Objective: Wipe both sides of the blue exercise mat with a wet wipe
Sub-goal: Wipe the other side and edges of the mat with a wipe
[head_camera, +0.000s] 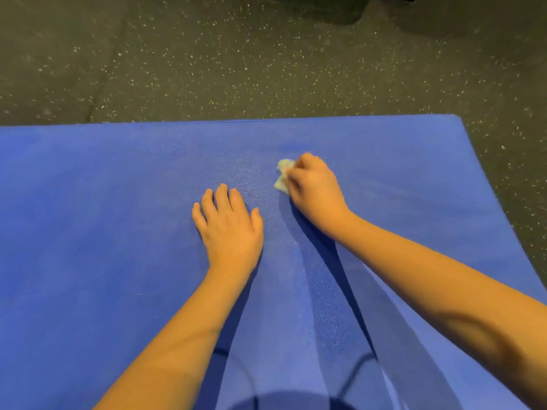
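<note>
Grip: right hand (pixel 315 190), fingers curled round a crumpled pale wipe (pixel 283 176), knuckles up, wipe pressed to the mat (pixel 88 220). Left hand (pixel 229 224): flat, fingers straight and slightly spread, palm down on the mat just beside the right hand, holding nothing; judged to be steadying the sheet. Mat: blue, lying flat on a dark speckled floor (pixel 207 69), far edge and far right corner in view, left and near parts running out of frame. Wipe position: mid-mat, nearer the far edge than the person, a little right of centre. Surface condition: a faint paler, glistening sheen shows around the hands and runs toward the viewer between the forearms; likely moisture from wiping, though lighting could account for it. Areas to the far left and far right show no such sheen. Progress, as judged: upper side under way, central band probably covered, outer parts probably pending. Underside: hidden; whether it has been wiped cannot be told. Remaining, at the least: finish this face out to its edges; a flip and a second pass may yet be due
</note>
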The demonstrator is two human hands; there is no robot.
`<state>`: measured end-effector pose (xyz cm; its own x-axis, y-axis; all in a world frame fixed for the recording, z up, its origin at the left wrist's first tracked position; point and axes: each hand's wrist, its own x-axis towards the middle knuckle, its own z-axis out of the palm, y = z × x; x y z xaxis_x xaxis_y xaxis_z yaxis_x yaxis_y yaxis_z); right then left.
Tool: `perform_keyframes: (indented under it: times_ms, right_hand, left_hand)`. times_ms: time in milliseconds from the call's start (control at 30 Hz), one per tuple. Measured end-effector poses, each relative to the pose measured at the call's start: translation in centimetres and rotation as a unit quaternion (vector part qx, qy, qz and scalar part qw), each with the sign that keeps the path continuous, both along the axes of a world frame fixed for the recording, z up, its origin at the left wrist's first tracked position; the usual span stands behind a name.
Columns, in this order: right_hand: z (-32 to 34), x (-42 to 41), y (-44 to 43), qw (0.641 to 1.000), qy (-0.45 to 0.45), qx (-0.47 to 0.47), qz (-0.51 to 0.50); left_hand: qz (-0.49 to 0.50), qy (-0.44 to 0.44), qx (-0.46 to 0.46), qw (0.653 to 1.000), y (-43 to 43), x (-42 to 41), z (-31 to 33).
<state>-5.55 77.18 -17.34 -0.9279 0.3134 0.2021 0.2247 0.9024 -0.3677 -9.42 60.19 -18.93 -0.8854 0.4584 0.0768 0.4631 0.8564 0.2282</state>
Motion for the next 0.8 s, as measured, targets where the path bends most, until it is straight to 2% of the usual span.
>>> perform_keyframes:
  times_ms: [67,100,167,233,267,300,367,433,467,500,567,633,667,700,767,800]
  right_hand:
    - [0.2,0.2,0.8,0.993,-0.03,0.028,0.111]
    - [0.6,-0.2,1.9,0.993,-0.05,0.045,0.097]
    - [1.0,-1.9,4.2,0.993,-0.073,0.077,-0.052]
    - [1.6,-3.5,5.9,0.965,-0.122,0.042,-0.229]
    - [1.9,-4.2,6.0,0.957,-0.137,0.008,-0.256]
    - [2.1,-5.0,5.5,0.961,-0.134,-0.01,-0.244]
    - [2.3,-6.0,3.8,0.984,-0.111,-0.026,-0.135]
    - [1.9,-6.1,2.9,0.992,-0.124,-0.002,0.005]
    - [1.9,-6.0,3.4,0.99,-0.134,0.021,0.032]
    - [2.2,-6.1,4.6,0.988,-0.144,0.054,0.014]
    - [2.4,-6.0,7.7,0.97,-0.165,0.111,-0.142]
    - [2.4,-5.2,10.6,0.93,-0.18,0.081,-0.31]
    - [2.3,-4.8,10.8,0.925,-0.17,0.053,-0.335]
    - [2.1,-4.7,10.4,0.941,-0.141,0.041,-0.304]
    - [1.6,-4.0,8.4,0.984,-0.105,0.004,-0.142]
    - [1.4,-3.2,7.7,0.992,-0.106,0.006,-0.065]
  left_hand:
    - [0.004,-0.005,0.024,1.0,0.9,-0.3,-0.1]
    - [-0.001,0.002,0.031,1.0,1.1,-0.2,-0.3]
    - [-0.016,0.021,0.045,0.999,1.1,-0.1,-0.7]
    - [-0.04,0.019,0.043,0.998,1.1,0.0,-0.8]
    - [-0.046,0.014,0.039,0.998,1.0,0.0,-0.8]
    - [-0.048,0.009,0.036,0.998,1.0,0.0,-0.8]
    - [-0.045,0.003,0.034,0.998,1.0,-0.2,-0.8]
    - [-0.043,0.007,0.034,0.998,1.0,-0.3,-0.9]
    - [-0.043,0.009,0.034,0.998,1.0,-0.4,-0.9]
    - [-0.043,0.009,0.036,0.998,1.1,-0.4,-0.9]
    - [-0.041,0.006,0.039,0.998,1.1,-0.4,-0.8]
    - [-0.043,0.006,0.042,0.998,1.1,-0.3,-0.8]
    - [-0.043,0.006,0.043,0.998,1.1,-0.3,-0.8]
    - [-0.043,0.006,0.043,0.998,1.0,-0.3,-0.8]
    - [-0.042,0.006,0.044,0.998,1.0,-0.3,-0.7]
    - [-0.041,0.005,0.044,0.998,1.1,-0.3,-0.7]
